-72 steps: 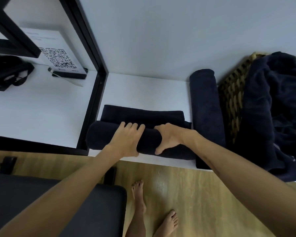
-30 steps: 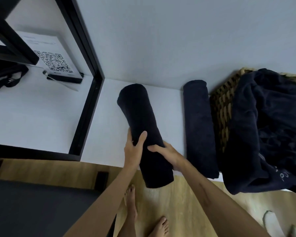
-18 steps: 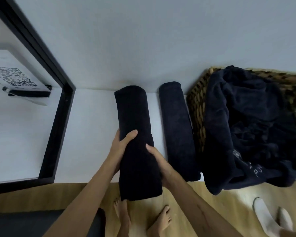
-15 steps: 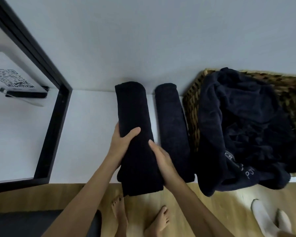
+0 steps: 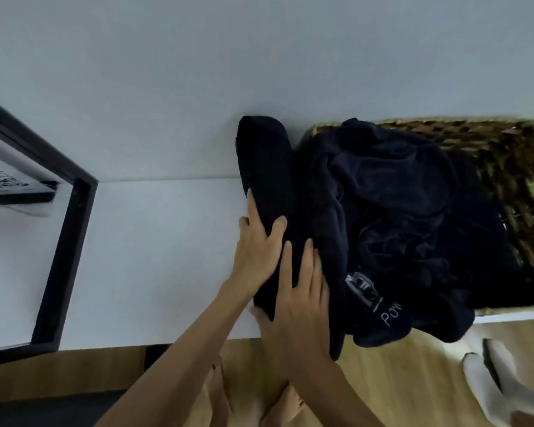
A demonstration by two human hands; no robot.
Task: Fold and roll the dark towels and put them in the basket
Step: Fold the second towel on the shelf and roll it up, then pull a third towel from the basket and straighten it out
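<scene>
Rolled towel [image 5: 269,192] lies lengthwise on the white shelf [image 5: 161,248], far end at the wall [image 5: 259,57], near end at the front edge, right side pressed up against the loose towels [image 5: 392,229]. Left hand [image 5: 258,251] on the roll's left side: fingers straight and a bit spread along the flank, thumb hooked over the top, so it grips the roll. Right hand [image 5: 302,306] at the near end: fingers straight, close together, lying flat along the top right side; thumb sits at the lower left under the roll's end, can't tell how far it wraps. Second roll can't be made out separately under or beside the dark pile. Basket [image 5: 506,155] sits at the right on the same shelf, wicker, back against the wall; the loose towels fill its left part and spill over the left wall and front edge, one with light lettering [image 5: 390,315] hanging off the shelf front. Black frame [image 5: 65,241] stands to the left, QR sign [image 5: 3,183] beyond it. Wood floor [image 5: 398,380] below, bare feet [image 5: 219,396] under the arms, white-socked feet [image 5: 490,380] at the lower right.
</scene>
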